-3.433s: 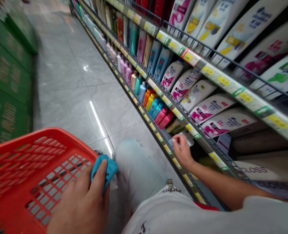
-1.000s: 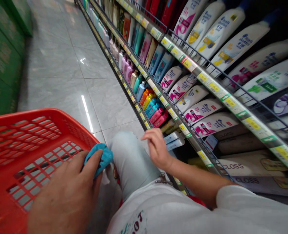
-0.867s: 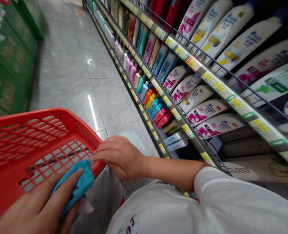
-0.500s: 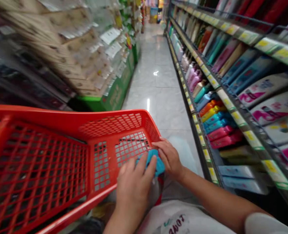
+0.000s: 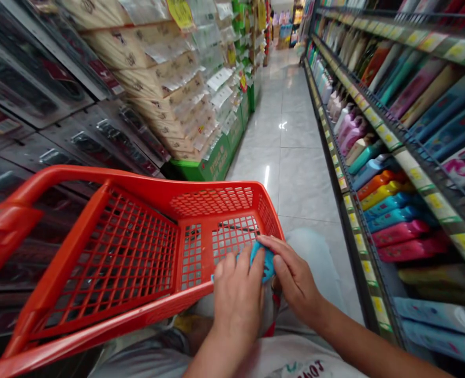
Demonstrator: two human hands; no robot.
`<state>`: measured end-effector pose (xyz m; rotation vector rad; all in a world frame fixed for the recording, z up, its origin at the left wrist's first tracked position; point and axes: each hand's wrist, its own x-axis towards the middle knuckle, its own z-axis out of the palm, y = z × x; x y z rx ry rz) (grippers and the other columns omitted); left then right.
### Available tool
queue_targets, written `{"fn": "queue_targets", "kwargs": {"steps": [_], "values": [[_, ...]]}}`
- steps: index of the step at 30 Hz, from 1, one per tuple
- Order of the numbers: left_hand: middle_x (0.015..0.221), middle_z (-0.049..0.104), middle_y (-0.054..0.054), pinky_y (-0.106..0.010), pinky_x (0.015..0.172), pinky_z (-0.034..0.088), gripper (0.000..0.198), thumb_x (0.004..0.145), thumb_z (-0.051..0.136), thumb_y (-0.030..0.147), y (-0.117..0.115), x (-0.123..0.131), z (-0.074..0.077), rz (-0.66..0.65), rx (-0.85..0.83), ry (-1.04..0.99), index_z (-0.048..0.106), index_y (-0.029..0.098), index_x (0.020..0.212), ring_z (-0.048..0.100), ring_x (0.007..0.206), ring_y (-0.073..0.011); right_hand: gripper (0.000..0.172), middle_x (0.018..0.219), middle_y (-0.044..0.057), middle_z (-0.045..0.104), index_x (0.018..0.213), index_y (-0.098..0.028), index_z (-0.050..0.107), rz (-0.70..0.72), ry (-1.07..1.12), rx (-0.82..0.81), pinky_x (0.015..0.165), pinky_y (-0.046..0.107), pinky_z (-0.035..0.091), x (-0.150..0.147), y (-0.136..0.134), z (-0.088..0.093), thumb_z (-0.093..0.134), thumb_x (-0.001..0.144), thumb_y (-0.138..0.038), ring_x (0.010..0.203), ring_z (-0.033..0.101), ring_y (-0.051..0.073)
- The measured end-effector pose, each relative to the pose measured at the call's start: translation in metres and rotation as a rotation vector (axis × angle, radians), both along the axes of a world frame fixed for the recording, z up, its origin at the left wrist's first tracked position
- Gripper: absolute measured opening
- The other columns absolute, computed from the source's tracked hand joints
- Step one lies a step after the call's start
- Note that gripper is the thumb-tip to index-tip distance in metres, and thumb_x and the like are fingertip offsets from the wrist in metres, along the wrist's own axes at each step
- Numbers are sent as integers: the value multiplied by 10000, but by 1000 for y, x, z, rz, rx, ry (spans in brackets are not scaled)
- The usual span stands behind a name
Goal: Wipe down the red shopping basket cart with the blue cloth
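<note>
My left hand [image 5: 237, 294] rests on the near rim of a red plastic shopping basket [image 5: 137, 252], its fingers closed over a blue cloth [image 5: 264, 261]. Beside it, my right hand [image 5: 295, 275] also grips that blue cloth with thumb and fingers pinched on its right edge. The two hands touch at the cloth. The basket holds nothing that I can see. My light trouser knee [image 5: 319, 257] shows just past the hands.
Shelves of coloured bottles [image 5: 390, 210] with yellow price tags run along the right. Hanging packets and green display stands [image 5: 212, 157] line the left. A glossy tiled aisle floor [image 5: 291, 136] stretches ahead between them.
My right hand left the bottom shelf on the right and came over to the blue cloth at the basket rim. The view swung up from the shelf to the aisle.
</note>
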<state>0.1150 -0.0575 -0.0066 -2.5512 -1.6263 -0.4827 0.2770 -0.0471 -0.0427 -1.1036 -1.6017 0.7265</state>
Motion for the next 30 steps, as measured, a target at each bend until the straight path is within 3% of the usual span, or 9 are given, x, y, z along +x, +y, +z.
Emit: {"fn": "queue_targets", "kwargs": {"steps": [4, 7, 10, 13, 16, 19, 23, 26, 30], "values": [[1524, 480, -206, -504, 1089, 481, 731, 906, 540, 217, -5, 25, -7, -122, -15, -255, 243, 95, 1562, 456, 1411, -315, 581, 1586, 107, 424, 1553, -288, 371, 43, -96, 17, 1196, 543, 378, 9, -12, 1, 432, 1018, -506, 1461, 413, 282], [1611, 365, -193, -401, 1154, 461, 751, 886, 458, 118, -13, 15, -3, -258, -79, -366, 175, 86, 1581, 329, 1521, -236, 684, 1506, 138, 469, 1560, -299, 350, 72, -223, 77, 1144, 571, 421, 18, -2, -6, 576, 951, -515, 1392, 458, 316], [1553, 468, -164, -345, 1125, 489, 665, 909, 435, 98, -16, -7, 4, -236, -47, -357, 271, 108, 1554, 427, 1462, -195, 587, 1251, 98, 591, 1508, -337, 437, 201, -333, 180, 1004, 472, 535, 24, 15, -10, 611, 948, -303, 1166, 581, 251], [1380, 639, -100, -481, 1133, 460, 498, 943, 497, 168, -10, -33, 6, -58, 83, -239, 475, 191, 1440, 568, 1304, -249, 465, 1156, 70, 609, 1411, -342, 541, 274, -305, 180, 917, 380, 566, 32, 28, 0, 577, 961, -229, 1076, 612, 207], [1004, 743, -50, -543, 1101, 434, 206, 973, 533, 251, -6, -51, 1, 77, 149, -109, 667, 195, 1119, 666, 977, -239, 368, 1158, 65, 612, 1314, -333, 590, 14, -197, 145, 913, 366, 562, 43, 39, 15, 615, 951, -275, 1067, 627, 203], [723, 644, 9, -488, 1084, 423, 198, 987, 527, 279, -8, -55, -7, 115, 152, -60, 657, 199, 862, 609, 753, -186, 443, 1272, 95, 600, 1363, -304, 561, -121, -240, 139, 1036, 468, 504, 44, 53, 14, 640, 928, -339, 1182, 591, 250], [713, 625, 17, -445, 1151, 342, 247, 997, 517, 309, -15, -50, -16, 135, 217, -107, 617, 200, 799, 607, 796, -176, 351, 1383, 108, 577, 1294, -268, 640, 56, -350, 114, 1116, 534, 435, 34, 82, -17, 519, 968, -318, 1307, 529, 266], [773, 669, 7, -428, 1193, 293, 247, 1009, 495, 298, -21, -50, -20, 127, 254, -140, 620, 194, 823, 630, 864, -169, 331, 1318, 121, 617, 1166, -234, 710, -11, -289, 109, 1090, 496, 463, 30, 121, -33, 452, 963, -277, 1246, 578, 242], [817, 692, 9, -397, 1226, 246, 236, 1014, 491, 318, -28, -55, -23, 88, 283, -191, 648, 196, 887, 646, 918, -157, 328, 1071, 126, 709, 979, -197, 754, -96, -234, 92, 1007, 474, 505, 23, 179, -30, 453, 905, -305, 1043, 655, 244]]}}
